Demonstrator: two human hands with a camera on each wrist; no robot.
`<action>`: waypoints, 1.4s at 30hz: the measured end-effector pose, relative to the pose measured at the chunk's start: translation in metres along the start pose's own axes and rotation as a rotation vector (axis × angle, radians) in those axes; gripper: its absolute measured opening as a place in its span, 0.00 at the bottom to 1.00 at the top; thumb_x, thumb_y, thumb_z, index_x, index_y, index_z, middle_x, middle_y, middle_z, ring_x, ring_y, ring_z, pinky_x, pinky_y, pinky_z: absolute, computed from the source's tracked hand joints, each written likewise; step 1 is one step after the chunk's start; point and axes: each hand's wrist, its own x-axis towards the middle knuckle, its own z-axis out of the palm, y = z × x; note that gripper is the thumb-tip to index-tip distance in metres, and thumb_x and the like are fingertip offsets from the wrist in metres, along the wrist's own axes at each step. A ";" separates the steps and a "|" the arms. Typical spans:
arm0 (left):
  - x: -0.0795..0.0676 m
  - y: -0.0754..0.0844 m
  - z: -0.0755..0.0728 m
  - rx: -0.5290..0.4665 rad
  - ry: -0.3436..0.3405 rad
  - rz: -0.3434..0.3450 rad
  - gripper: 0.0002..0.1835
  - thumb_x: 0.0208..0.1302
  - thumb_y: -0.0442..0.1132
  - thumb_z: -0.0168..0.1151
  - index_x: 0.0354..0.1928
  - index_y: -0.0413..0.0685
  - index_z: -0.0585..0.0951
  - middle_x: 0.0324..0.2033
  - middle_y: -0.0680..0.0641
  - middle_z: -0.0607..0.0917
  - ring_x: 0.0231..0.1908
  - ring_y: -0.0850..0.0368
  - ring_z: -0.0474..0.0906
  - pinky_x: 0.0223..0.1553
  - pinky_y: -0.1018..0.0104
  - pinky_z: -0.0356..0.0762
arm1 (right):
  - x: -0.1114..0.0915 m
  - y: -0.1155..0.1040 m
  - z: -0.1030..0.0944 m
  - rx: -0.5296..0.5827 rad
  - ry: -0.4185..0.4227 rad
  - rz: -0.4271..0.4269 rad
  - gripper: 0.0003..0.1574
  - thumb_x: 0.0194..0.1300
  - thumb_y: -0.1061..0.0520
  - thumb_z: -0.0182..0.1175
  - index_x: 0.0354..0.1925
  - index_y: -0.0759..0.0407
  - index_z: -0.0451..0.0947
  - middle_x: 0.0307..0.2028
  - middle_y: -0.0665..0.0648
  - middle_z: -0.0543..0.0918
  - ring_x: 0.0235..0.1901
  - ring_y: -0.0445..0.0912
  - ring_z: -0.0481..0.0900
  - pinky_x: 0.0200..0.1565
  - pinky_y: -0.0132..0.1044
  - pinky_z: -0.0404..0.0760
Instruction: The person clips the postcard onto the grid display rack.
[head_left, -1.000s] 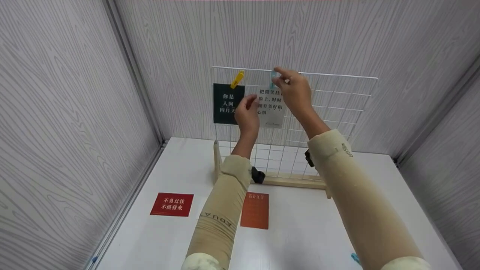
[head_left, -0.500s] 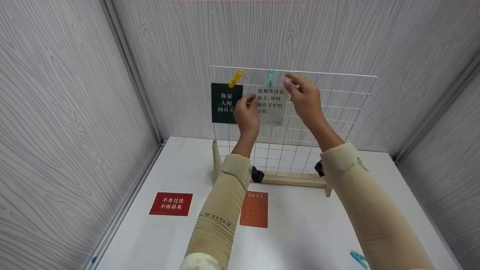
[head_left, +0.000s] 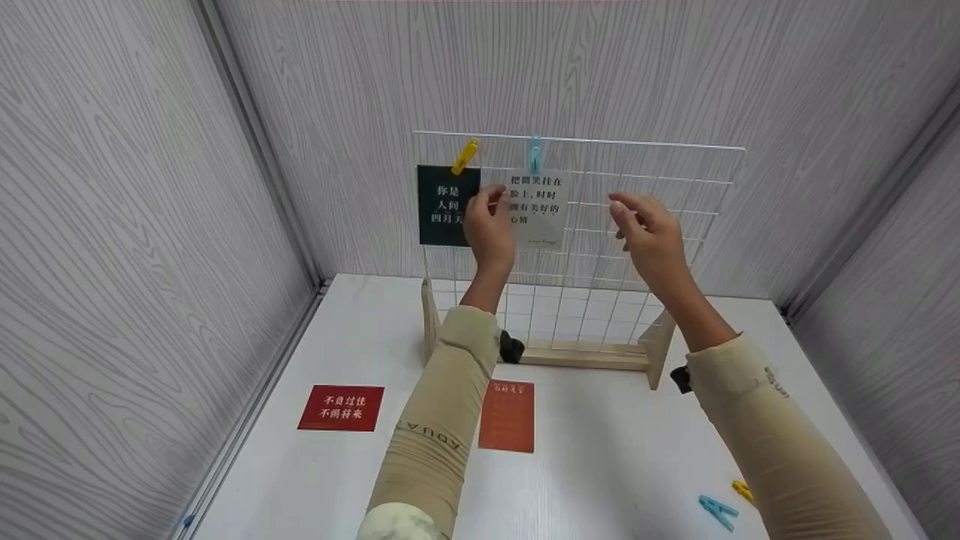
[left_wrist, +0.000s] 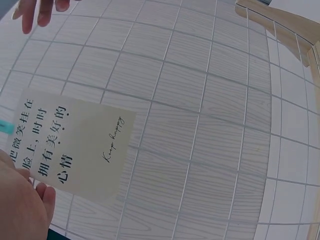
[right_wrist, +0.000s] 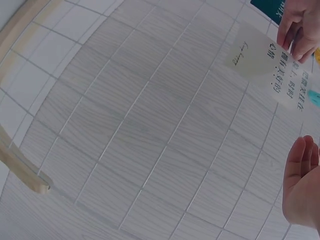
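Observation:
My left hand point(head_left: 491, 232) pinches the left edge of a white card point(head_left: 541, 221) printed with black characters. This card hangs on a white wire grid point(head_left: 660, 143), under a light blue clothespin point(head_left: 535, 155) at the top rail. To its left hangs a dark green card point(head_left: 439, 206), with a tilted yellow clothespin point(head_left: 465, 157) at its top; my left hand covers part of its right side. My right hand point(head_left: 654, 240) is in front of the grid, right of the white card. It holds nothing, its fingers loosely bent, as the right wrist view point(right_wrist: 302, 185) also shows.
A red card point(head_left: 341, 409) and an orange card point(head_left: 508, 420) lie on the white table point(head_left: 585, 465). At the front right are a blue clothespin point(head_left: 718, 512) and a yellow one point(head_left: 742, 492), partly behind the right sleeve. Wooden feet point(head_left: 660, 349) support the grid.
My right hand has let go of the blue clothespin and moved right and down, away from the grid's top rail. The left hand stays at the white card's edge.

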 end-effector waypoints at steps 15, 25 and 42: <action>-0.015 -0.002 -0.036 -0.012 -0.017 0.049 0.14 0.73 0.37 0.59 0.57 0.44 0.81 0.49 0.45 0.83 0.48 0.56 0.78 0.51 0.67 0.78 | -0.055 0.016 -0.018 -0.051 -0.034 0.038 0.21 0.79 0.53 0.52 0.63 0.58 0.77 0.51 0.56 0.79 0.43 0.38 0.74 0.36 0.21 0.76; -0.060 -0.017 -0.067 -0.018 -0.085 0.078 0.15 0.74 0.40 0.59 0.57 0.43 0.81 0.49 0.46 0.82 0.51 0.56 0.79 0.54 0.64 0.79 | -0.102 0.039 -0.034 -0.088 -0.055 0.061 0.20 0.78 0.52 0.53 0.63 0.54 0.78 0.51 0.53 0.79 0.44 0.37 0.75 0.38 0.23 0.77; -0.135 -0.078 -0.097 0.061 -0.237 -0.128 0.19 0.71 0.49 0.63 0.58 0.50 0.81 0.53 0.46 0.81 0.50 0.52 0.80 0.50 0.56 0.81 | -0.170 0.073 -0.051 -0.134 -0.055 0.110 0.19 0.75 0.56 0.57 0.61 0.53 0.79 0.51 0.55 0.80 0.44 0.33 0.74 0.35 0.23 0.78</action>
